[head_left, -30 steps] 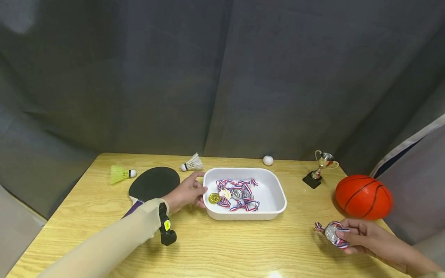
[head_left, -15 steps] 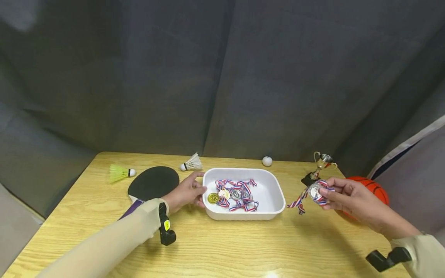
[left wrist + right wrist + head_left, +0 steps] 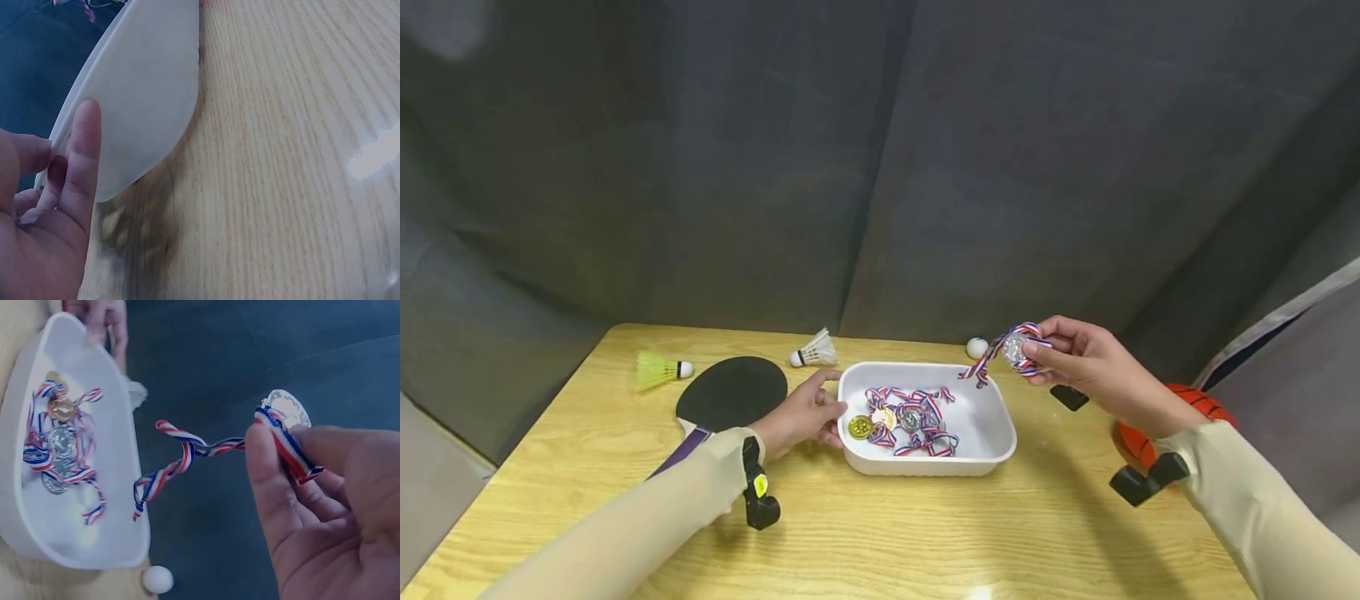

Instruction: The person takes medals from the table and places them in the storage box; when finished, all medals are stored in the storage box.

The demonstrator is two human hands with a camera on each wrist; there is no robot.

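Note:
My right hand (image 3: pixel 1078 358) pinches a silver medal (image 3: pixel 1015 350) with its red, white and blue ribbon bunched behind the thumb. The loose ribbon end dangles over the back right corner of a white tray (image 3: pixel 992 457). In the right wrist view the medal (image 3: pixel 287 407) shows above the fingers and the ribbon trails left. My left hand (image 3: pixel 801 417) grips the tray's left wall, and the left wrist view has the thumb at the rim and fingers against the outside. Inside the tray lie a gold medal (image 3: pixel 860 427), a bronze-toned medal (image 3: pixel 883 417) and silver medal (image 3: pixel 911 419) among tangled ribbons.
A black table tennis bat (image 3: pixel 733 392), a yellow shuttlecock (image 3: pixel 661 371) and a white shuttlecock (image 3: pixel 815 350) lie to the left. Behind the tray sits a white ball (image 3: pixel 977 348). A trophy's black base (image 3: pixel 1069 397) and a red basketball (image 3: pixel 1198 404) are partly hidden by the right arm.
My right hand has lifted and carried the silver medal leftward and away from me, from near the basketball to above the tray's back right corner. The left hand and tray have stayed put.

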